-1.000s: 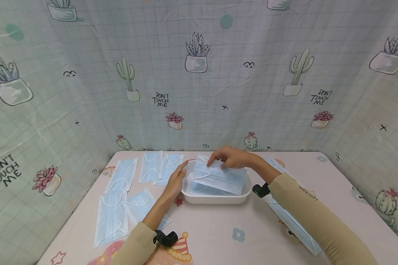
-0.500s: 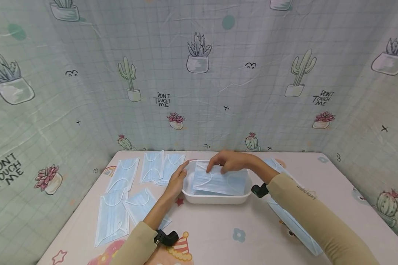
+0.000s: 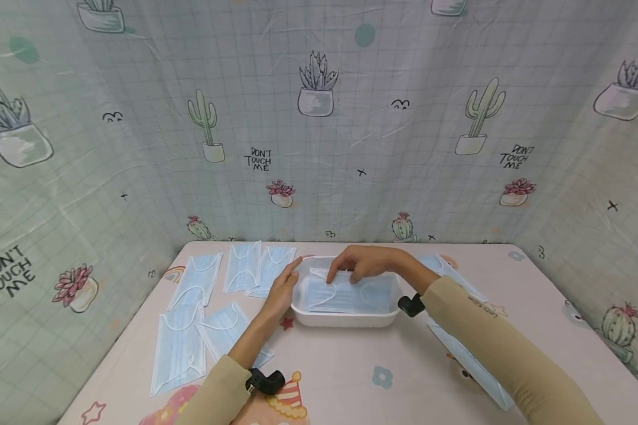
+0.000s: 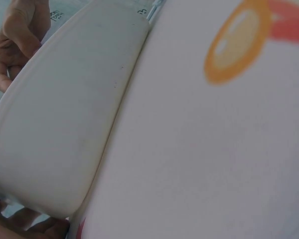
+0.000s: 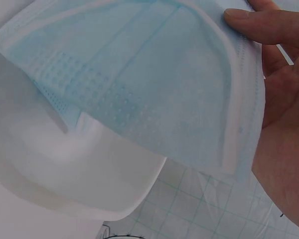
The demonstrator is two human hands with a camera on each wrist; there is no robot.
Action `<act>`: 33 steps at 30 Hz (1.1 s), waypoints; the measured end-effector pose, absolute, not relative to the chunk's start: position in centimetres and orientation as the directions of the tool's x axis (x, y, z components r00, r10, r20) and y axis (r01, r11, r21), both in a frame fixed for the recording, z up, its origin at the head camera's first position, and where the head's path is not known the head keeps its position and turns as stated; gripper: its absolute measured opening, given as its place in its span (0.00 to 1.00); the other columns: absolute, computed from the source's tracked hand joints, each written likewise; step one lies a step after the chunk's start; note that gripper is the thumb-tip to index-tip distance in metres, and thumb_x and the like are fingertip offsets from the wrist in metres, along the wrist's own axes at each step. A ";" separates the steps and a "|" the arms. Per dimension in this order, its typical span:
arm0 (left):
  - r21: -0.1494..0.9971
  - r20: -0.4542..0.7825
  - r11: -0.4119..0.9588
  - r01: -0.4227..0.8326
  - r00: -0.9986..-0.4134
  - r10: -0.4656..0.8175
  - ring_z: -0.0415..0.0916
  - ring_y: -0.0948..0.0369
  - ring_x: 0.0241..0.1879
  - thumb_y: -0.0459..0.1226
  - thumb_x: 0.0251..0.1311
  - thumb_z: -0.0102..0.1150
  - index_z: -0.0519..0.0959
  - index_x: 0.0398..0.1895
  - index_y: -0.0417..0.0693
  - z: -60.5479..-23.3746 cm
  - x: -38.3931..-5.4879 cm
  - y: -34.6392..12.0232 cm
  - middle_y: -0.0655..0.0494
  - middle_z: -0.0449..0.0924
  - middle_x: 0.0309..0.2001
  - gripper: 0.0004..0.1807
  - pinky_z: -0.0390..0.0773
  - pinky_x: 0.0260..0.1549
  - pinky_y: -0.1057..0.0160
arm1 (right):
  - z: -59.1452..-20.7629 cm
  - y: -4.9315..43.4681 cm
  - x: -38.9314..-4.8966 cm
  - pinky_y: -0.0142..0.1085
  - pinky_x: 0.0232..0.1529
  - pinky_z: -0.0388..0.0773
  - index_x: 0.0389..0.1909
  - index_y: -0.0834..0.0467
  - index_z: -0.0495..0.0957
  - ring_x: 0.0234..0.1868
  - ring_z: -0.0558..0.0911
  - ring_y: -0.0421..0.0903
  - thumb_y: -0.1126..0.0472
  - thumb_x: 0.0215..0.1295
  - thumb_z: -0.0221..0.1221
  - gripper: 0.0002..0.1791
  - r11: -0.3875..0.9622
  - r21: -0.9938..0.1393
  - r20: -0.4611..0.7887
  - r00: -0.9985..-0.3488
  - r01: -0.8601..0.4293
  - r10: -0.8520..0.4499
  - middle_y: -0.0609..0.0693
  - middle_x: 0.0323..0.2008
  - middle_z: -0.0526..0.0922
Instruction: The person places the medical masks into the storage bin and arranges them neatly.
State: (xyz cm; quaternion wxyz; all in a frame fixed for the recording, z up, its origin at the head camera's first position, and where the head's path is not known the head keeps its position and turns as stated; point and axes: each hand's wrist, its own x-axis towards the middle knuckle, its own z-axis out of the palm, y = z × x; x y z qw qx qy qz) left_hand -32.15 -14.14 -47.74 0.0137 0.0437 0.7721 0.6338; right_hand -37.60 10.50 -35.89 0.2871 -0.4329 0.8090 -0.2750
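Note:
In the head view my right hand (image 3: 367, 262) reaches over a white plastic tub (image 3: 345, 320) and pinches a light-blue face mask (image 3: 367, 293) near its upper edge. The mask lies nearly flat inside the tub. The right wrist view shows the right thumb on the near face of the mask (image 5: 139, 84) with the fingers behind it; another blue mask (image 5: 55, 102) shows below it. My left hand (image 3: 283, 290) holds the tub's left end. In the left wrist view, its fingers (image 4: 27, 224) bend against the tub's outer wall (image 4: 65, 114), partly hidden.
Several face masks lie left of the tub, some overlapping, among them a mask (image 3: 179, 351) near the front and a mask (image 3: 243, 267) at the back. A long row of masks (image 3: 473, 360) runs partly under the right sleeve. A patterned curtain (image 3: 319, 147) encloses the table (image 3: 345, 378).
My right hand has moved slightly down, and the mask it holds has sunk from a tilt above the rim to nearly flat in the tub. My left hand stays in place.

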 end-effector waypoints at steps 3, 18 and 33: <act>0.981 0.030 0.190 0.046 -0.996 0.085 0.46 0.46 0.83 0.45 0.83 0.36 0.60 0.81 0.62 -47.7 -32.1 -14.1 0.49 0.53 0.83 0.27 0.47 0.79 0.36 | -36.0 10.3 -37.6 0.32 0.52 0.69 0.56 0.60 0.85 0.51 0.74 0.43 0.83 0.53 0.57 0.30 0.468 -0.698 -0.236 -0.443 -0.543 -0.865 0.54 0.61 0.84; 0.981 0.048 0.182 0.060 -0.996 0.070 0.51 0.43 0.81 0.44 0.83 0.37 0.62 0.80 0.61 -47.8 -32.2 -14.0 0.46 0.56 0.81 0.26 0.53 0.78 0.37 | -36.6 9.5 -37.7 0.32 0.52 0.68 0.56 0.59 0.85 0.52 0.73 0.43 0.84 0.54 0.56 0.31 0.500 -0.687 -0.295 -0.427 -0.527 -0.855 0.53 0.63 0.82; 0.983 0.020 0.182 0.030 -0.998 0.059 0.48 0.46 0.82 0.45 0.82 0.37 0.62 0.80 0.65 -47.6 -32.3 -13.9 0.50 0.56 0.82 0.26 0.49 0.79 0.38 | -36.9 9.1 -38.3 0.30 0.38 0.68 0.55 0.59 0.85 0.38 0.71 0.41 0.82 0.56 0.58 0.27 0.559 -0.606 -0.310 -0.479 -0.566 -0.821 0.51 0.51 0.83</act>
